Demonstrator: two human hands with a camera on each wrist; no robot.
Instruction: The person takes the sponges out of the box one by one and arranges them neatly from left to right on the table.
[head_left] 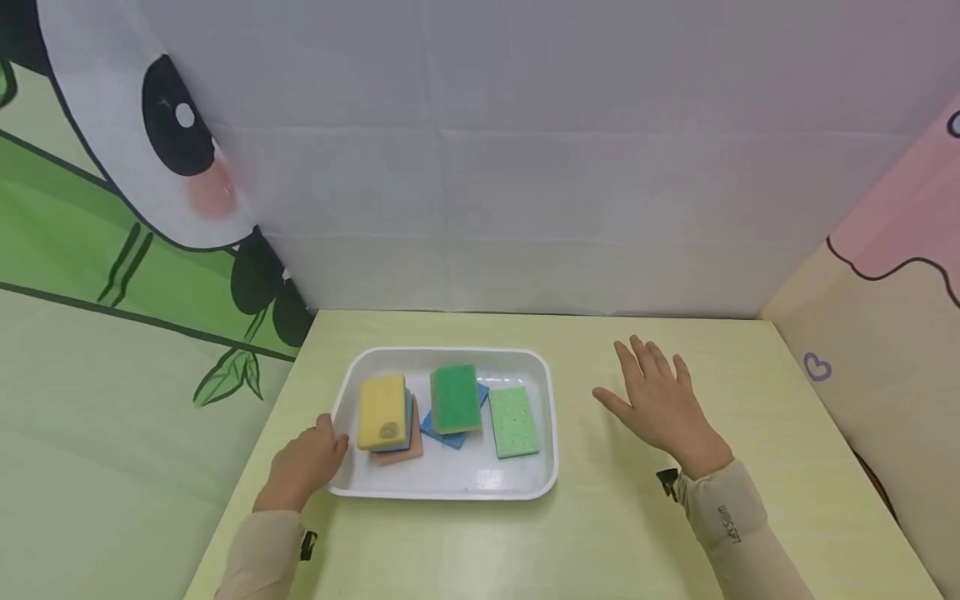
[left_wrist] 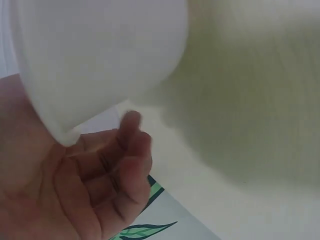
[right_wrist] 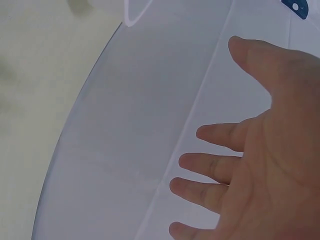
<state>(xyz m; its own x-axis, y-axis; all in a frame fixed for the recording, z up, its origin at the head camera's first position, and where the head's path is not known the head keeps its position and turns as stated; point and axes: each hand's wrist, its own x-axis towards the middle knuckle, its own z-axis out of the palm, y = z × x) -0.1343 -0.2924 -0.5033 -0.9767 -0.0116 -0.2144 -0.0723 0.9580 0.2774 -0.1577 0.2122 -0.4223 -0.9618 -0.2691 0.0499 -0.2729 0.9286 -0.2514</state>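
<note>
My left hand (head_left: 306, 460) grips the left rim of a white tray (head_left: 465, 487). In the left wrist view, curled fingers (left_wrist: 131, 165) show beside and under the rim of the tray (left_wrist: 100, 60); the thumb is hidden there. In the tray, a yellow sponge (head_left: 381, 408) lies on a blue piece and a brownish one (head_left: 415, 446). A thick green sponge (head_left: 456, 398) sits on a flat blue piece (head_left: 453, 439), and a light green sponge (head_left: 514, 423) lies flat at the right. Apart from the tray, over the table, my right hand (head_left: 663, 408) has spread fingers and holds nothing.
The pale yellow table (head_left: 600, 533) extends around the tray. Behind it stands a whitish backdrop (head_left: 525, 208). Printed side panels flank the table, green at the left (head_left: 112, 417) and beige and pink at the right (head_left: 892, 350).
</note>
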